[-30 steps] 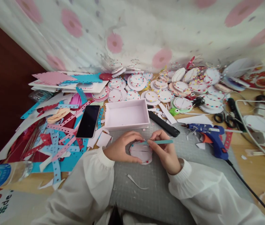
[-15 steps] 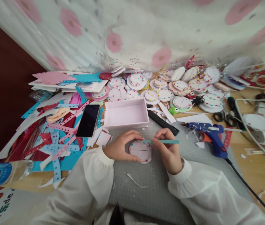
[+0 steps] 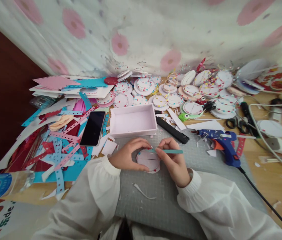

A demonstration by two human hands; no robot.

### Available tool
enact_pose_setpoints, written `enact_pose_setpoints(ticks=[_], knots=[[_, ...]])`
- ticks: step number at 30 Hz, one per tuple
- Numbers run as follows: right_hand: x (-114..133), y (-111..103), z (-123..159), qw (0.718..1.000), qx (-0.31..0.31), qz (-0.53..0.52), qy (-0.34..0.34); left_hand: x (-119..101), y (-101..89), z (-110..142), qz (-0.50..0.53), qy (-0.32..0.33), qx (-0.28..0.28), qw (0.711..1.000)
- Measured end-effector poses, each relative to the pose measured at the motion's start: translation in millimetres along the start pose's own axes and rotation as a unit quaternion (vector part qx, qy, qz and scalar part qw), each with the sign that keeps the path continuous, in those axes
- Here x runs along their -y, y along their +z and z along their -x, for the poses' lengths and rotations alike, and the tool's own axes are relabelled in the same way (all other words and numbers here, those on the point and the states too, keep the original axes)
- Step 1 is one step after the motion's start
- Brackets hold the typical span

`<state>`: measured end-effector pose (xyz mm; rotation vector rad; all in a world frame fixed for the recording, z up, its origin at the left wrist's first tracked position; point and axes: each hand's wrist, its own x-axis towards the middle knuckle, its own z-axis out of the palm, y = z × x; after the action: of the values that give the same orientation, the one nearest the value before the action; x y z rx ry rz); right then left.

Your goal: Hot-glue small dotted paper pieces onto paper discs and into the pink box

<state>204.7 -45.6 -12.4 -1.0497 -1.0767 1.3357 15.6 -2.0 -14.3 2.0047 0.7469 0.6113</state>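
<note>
A round white paper disc (image 3: 147, 162) with coloured dots along its rim lies on the grey cutting mat (image 3: 160, 200). My left hand (image 3: 128, 154) curls over its left and top edge and holds it down. My right hand (image 3: 173, 160) pinches a thin teal craft knife (image 3: 170, 151), held level with its tip at the disc's upper edge, close to my left fingertips. Both forearms wear white sleeves.
An empty pink shallow box (image 3: 133, 120) sits just behind my hands, a black phone (image 3: 93, 128) left of it. A blue glue gun (image 3: 220, 140) and its cord lie to the right, with scissors (image 3: 237, 124). Finished dotted discs (image 3: 175, 93) crowd the back; punched paper strips (image 3: 61, 146) litter the left.
The knife and my right hand have shifted slightly left along the top of the disc. My left hand keeps its hold on the disc.
</note>
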Motion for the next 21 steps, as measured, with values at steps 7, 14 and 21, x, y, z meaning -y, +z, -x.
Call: enact_pose_setpoints(ticks=[7,14,21], knots=[[-1.7,-0.6,-0.4,1.0,0.001,-0.002,-0.002,0.2,0.1,-1.0,0.005,-0.001,0.002,1.0],[-6.2,-2.1,0.3,1.0,-0.011,0.003,-0.002,-2.5,-0.6,-1.5,0.004,-0.009,0.005,1.0],[-11.6,-4.4,0.1,0.999,-0.032,-0.005,-0.013,-4.1,-1.5,-1.9,0.001,-0.014,0.006,1.0]])
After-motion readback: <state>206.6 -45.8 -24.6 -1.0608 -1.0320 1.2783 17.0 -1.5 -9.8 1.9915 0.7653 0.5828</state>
